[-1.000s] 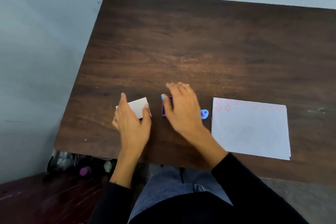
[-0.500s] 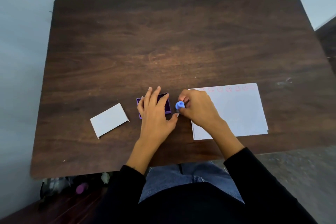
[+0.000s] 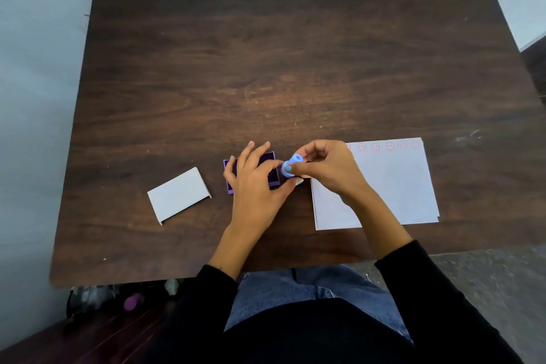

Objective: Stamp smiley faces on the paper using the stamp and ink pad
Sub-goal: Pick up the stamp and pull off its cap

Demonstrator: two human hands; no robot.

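A small purple ink pad (image 3: 273,170) lies open near the table's front middle. My left hand (image 3: 255,183) rests on it, fingers spread over its top and holding its sides. Just to its right my right hand (image 3: 328,168) pinches a small light-blue stamp (image 3: 291,167), tilted and lifted slightly off the table between the pad and the paper. The white paper (image 3: 399,186) lies to the right, with a row of red smiley faces (image 3: 390,146) along its far edge.
A white lid or sleeve (image 3: 178,193) lies flat to the left of the ink pad. The dark wooden table (image 3: 280,68) stretches far beyond the hands. Dark items, one purple, sit on the floor under the front left corner (image 3: 133,301).
My left hand left the white lid and came to rest on the ink pad. My right hand moved off the pad and picked up the blue stamp. The view shifted left and back.
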